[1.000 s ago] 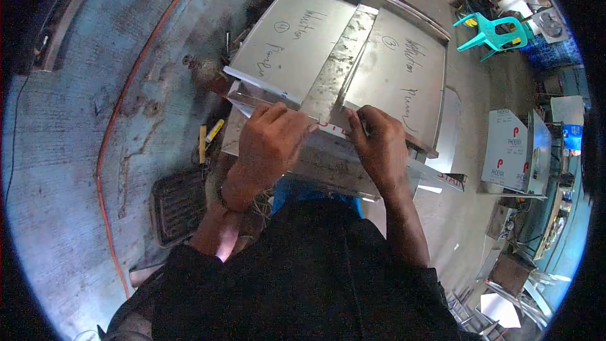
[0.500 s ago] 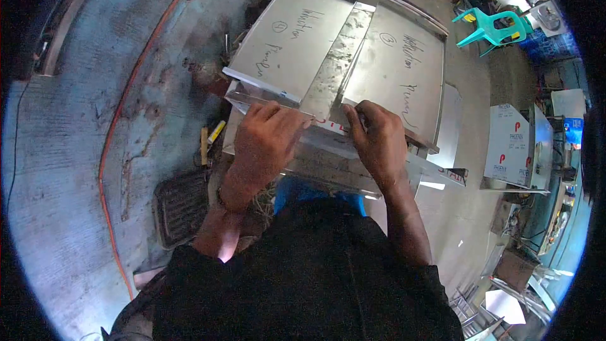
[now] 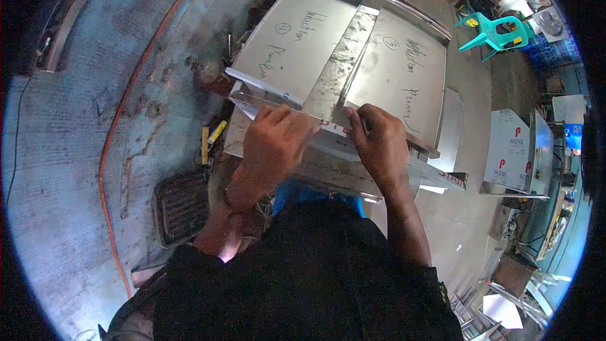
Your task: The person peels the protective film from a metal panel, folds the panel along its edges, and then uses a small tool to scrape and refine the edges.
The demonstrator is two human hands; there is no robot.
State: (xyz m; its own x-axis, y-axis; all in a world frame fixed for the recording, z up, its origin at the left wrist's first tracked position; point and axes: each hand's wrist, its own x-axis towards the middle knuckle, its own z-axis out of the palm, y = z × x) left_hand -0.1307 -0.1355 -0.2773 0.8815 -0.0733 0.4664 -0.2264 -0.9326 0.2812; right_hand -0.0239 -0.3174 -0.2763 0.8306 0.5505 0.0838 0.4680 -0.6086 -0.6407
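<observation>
A long folded sheet-metal strip point(image 3: 439, 173) with red lettering on its film crosses the near side of the bench, slanting down to the right. My left hand point(image 3: 276, 142) has its fingers closed over the strip's left part. Near its middle, my right hand point(image 3: 380, 142) pinches the same strip, thumb toward the left. Just beyond lie two metal panels with bent edges and black handwriting: a left panel point(image 3: 306, 47) marked 4 and a right panel point(image 3: 392, 79) marked 3. A stained metal surface point(image 3: 333, 76) shows between them. My fingertips are partly hidden.
A teal plastic chair point(image 3: 499, 33) stands at the far right. Film-covered sheet metal point(image 3: 509, 151) is further right. On the left, a red hose point(image 3: 115, 120) runs along the blue floor, near a black ribbed mat point(image 3: 181, 210) and a yellow tool point(image 3: 217, 132).
My left hand has shifted slightly to the right and down along the strip. My right hand stays at nearly the same place. The view has moved a little.
</observation>
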